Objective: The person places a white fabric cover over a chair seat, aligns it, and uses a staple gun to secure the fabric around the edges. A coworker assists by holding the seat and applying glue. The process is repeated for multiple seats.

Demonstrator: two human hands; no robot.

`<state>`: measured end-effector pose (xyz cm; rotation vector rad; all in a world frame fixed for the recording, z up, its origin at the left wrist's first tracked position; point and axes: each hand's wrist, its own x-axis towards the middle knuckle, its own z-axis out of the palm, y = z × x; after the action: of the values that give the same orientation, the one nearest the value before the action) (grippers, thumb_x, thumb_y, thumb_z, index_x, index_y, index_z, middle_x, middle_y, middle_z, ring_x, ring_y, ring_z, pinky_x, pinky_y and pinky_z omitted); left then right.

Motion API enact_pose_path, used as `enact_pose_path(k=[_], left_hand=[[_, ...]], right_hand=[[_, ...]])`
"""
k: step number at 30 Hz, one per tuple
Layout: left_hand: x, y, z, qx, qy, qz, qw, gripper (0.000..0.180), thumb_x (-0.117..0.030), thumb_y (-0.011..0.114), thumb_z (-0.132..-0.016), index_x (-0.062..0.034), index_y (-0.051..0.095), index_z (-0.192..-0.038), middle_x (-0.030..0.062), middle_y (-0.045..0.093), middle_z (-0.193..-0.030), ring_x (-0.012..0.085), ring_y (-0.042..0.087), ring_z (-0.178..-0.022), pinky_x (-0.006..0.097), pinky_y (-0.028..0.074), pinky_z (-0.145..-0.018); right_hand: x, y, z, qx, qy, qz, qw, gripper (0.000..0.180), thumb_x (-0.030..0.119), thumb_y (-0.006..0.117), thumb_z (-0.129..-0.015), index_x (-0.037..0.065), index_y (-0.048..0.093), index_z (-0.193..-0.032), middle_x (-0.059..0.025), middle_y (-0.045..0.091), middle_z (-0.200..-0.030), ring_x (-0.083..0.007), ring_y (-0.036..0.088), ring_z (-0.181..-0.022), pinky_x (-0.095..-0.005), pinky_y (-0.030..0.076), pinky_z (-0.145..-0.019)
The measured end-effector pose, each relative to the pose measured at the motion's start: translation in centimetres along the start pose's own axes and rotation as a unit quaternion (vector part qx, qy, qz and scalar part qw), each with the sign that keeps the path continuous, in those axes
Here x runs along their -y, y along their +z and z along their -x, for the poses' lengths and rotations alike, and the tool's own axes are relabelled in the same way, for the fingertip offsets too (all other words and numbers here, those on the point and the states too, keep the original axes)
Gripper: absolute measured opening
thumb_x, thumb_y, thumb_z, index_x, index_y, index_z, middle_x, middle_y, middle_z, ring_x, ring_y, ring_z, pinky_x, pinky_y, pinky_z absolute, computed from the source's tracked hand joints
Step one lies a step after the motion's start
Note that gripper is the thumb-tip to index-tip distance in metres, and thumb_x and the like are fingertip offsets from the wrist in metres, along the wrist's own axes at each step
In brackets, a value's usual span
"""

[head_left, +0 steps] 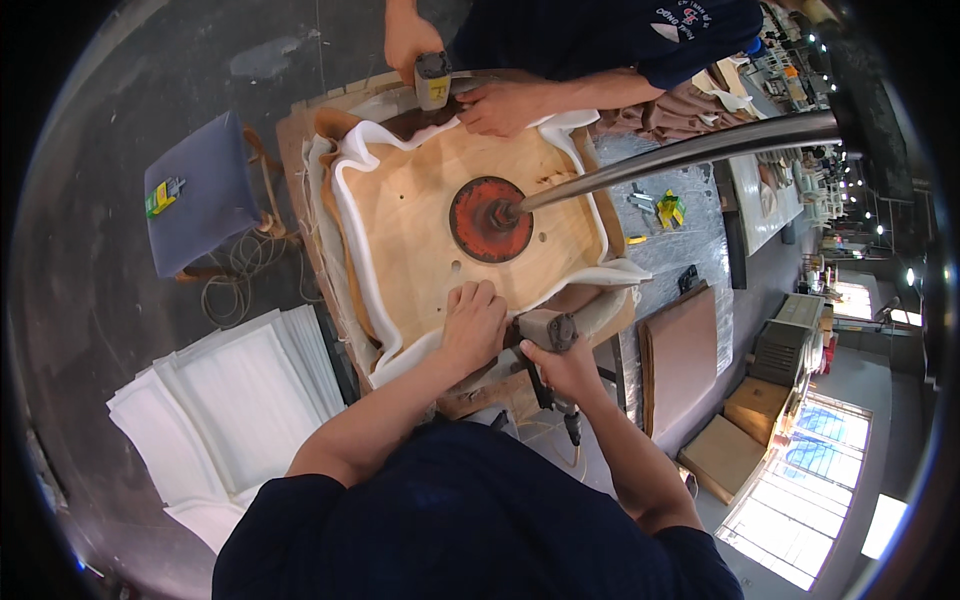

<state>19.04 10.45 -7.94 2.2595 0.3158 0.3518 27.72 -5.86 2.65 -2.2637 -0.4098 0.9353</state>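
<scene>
While a plywood seat base [440, 215] lies face-down on a workbench [690, 250], two people in dark blue shirts work its opposite edges with pneumatic staple guns. Everything else ranges around that pale wooden panel. A stack of white foam sheets [235, 395] rests on the floor to its lower left, a grey-blue cushioned stool [200, 195] stands to its left, and flat brown boards [680, 355] lean at its lower right.

A polished steel column [680, 155] runs from the panel's red round mounting plate [488, 218] out toward the right. White foam padding [350, 175] curls up around the panel's rim, with tan upholstery cover [325, 210] folded outside it.

At the panel's near edge the wearer's left hand [472, 322] presses down, fingers bunched on the pulled-over covering, while the right hand [565, 365] is wrapped around the grip of a grey staple gun [548, 330] just beside it. At the far edge a co-worker's hand [505, 105] pins the covering and the other hand [408, 45] grasps a second staple gun [432, 80].

By the look of it, the panel is stiff and fairly heavy with the column attached, best gripped at its rigid wooden edge or by the column. The foam and cover are soft and springy, likely to slip back unless pinched close to the rim.
</scene>
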Motion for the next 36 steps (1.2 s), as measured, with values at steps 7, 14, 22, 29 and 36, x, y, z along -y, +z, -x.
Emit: enact_pose_path(k=[7,14,22,29,36], left_hand=[[1.1,-1.8,-0.9,0.068,0.019,0.032,0.997,0.012,-0.020,0.082,-0.088,-0.0122,0.077,-0.094,0.0076,0.062,-0.111,0.0317,0.056,-0.117,0.049,0.041,-0.104],[1.4,-0.7,-0.7,0.025,0.009,0.045,0.999,0.011,-0.020,0.083,-0.086,-0.0117,0.077,-0.090,0.0072,0.063,-0.110,0.0320,0.057,-0.115,0.050,0.042,-0.103],[1.9,-1.4,0.2,0.016,0.002,0.060,0.998,0.032,-0.020,0.084,-0.087,-0.0071,0.074,-0.115,0.0133,0.063,-0.123,0.0374,0.056,-0.127,0.056,0.040,-0.113],[-0.3,-3.3,2.1,0.102,-0.059,-0.040,0.992,0.097,-0.035,0.086,-0.091,-0.0056,0.038,-0.170,0.0181,0.029,-0.179,0.0423,0.021,-0.170,0.056,0.020,-0.138],[0.1,-2.6,2.2,0.087,-0.073,-0.037,0.993,0.096,-0.032,0.083,-0.093,-0.0024,0.036,-0.171,0.0152,0.031,-0.180,0.0382,0.022,-0.170,0.055,0.019,-0.139]], right_hand=[[0.2,-0.6,0.6,0.022,0.050,-0.085,0.995,0.045,0.018,0.083,-0.101,0.002,0.067,-0.140,0.0000,0.066,-0.078,-0.0094,0.059,-0.055,-0.0288,0.048,-0.049],[0.5,0.5,1.6,0.014,0.109,-0.091,0.990,0.034,0.023,0.088,-0.097,-0.001,0.074,-0.117,-0.0005,0.068,-0.073,-0.0090,0.062,-0.056,-0.0297,0.049,-0.052],[2.1,1.5,0.7,-0.012,0.121,-0.085,0.989,0.024,0.019,0.088,-0.097,0.000,0.074,-0.105,0.0007,0.064,-0.066,-0.0094,0.058,-0.051,-0.0305,0.046,-0.049],[1.5,0.9,1.3,0.001,0.110,-0.118,0.987,0.026,0.021,0.087,-0.098,0.001,0.074,-0.106,0.0003,0.064,-0.066,-0.0095,0.061,-0.053,-0.0289,0.049,-0.050],[2.0,2.0,1.7,0.011,0.109,-0.085,0.990,0.026,0.018,0.085,-0.099,-0.001,0.073,-0.112,-0.0006,0.065,-0.072,-0.0103,0.061,-0.055,-0.0305,0.050,-0.051]])
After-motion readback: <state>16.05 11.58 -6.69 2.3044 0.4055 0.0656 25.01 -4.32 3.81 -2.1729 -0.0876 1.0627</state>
